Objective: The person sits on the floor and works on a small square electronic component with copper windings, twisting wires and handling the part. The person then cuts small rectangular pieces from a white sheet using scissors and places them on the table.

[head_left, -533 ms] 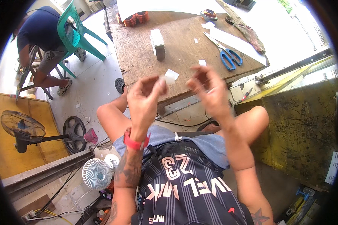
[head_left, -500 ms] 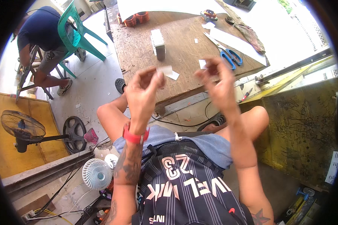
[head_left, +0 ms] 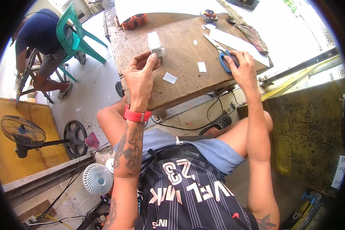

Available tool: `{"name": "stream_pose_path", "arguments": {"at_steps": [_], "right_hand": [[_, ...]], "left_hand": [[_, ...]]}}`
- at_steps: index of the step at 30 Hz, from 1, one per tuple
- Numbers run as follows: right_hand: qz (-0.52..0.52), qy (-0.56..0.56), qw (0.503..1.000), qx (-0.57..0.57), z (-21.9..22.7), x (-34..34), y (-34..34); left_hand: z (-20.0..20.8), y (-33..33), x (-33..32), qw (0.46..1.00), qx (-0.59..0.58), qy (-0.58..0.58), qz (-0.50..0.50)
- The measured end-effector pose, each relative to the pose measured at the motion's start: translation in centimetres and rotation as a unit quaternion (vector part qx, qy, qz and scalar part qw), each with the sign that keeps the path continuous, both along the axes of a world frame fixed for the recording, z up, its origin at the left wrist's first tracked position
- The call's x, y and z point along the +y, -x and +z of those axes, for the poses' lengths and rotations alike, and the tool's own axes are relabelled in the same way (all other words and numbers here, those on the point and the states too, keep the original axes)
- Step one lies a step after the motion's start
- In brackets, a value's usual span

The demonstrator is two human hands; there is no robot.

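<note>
My left hand [head_left: 141,71] pinches a small piece of white paper [head_left: 161,51] between thumb and fingers. It is in front of a small block with a white top [head_left: 153,39], whose lower part the hand and paper hide. My right hand [head_left: 242,69] has its thumb and fingers closed on the blue handles of the scissors [head_left: 222,60], which lie on the wooden table [head_left: 184,86] with their blades pointing away to the left. Between the hands lie two small white paper pieces, one nearer the left [head_left: 170,78] and one nearer the right [head_left: 202,67].
Copper-coloured coils [head_left: 134,21] sit at the table's far left. Another coil piece [head_left: 209,15], a black tape roll [head_left: 230,20], a white sheet [head_left: 239,46] and a rag [head_left: 252,37] are toward the far right. A person [head_left: 38,34] sits beyond a green chair [head_left: 76,42]. Fans stand left.
My right hand has moved outward and right onto the scissors' handles. My left hand has moved slightly forward to the block, still pinching the paper.
</note>
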State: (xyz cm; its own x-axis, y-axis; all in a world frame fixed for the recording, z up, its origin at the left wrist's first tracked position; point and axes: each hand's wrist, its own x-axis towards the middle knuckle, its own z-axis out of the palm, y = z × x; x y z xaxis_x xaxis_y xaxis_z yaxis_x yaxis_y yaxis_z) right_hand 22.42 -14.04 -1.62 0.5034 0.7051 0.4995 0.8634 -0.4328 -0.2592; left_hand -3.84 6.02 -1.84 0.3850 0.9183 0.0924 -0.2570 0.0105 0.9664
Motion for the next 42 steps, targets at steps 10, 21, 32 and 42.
{"name": "stream_pose_path", "arguments": {"at_steps": [10, 21, 32, 42], "right_hand": [[0.027, 0.112, 0.992, 0.044, 1.4, 0.1, 0.0], [0.101, 0.000, 0.907, 0.410, 6.6, 0.6, 6.3], [0.213, -0.220, 0.708, 0.636, 4.0, 2.8, 16.9], [0.190, -0.210, 0.718, 0.636, 3.2, 0.4, 18.7]], "left_hand": [[0.1, 0.1, 0.1, 1.000, 0.005, 0.001, 0.000], [1.7, 4.5, -4.0, 0.996, -0.038, 0.052, -0.064], [3.7, 5.0, -8.0, 0.994, -0.014, 0.016, -0.104], [3.0, 6.4, -6.7, 0.989, 0.014, 0.037, -0.144]]}}
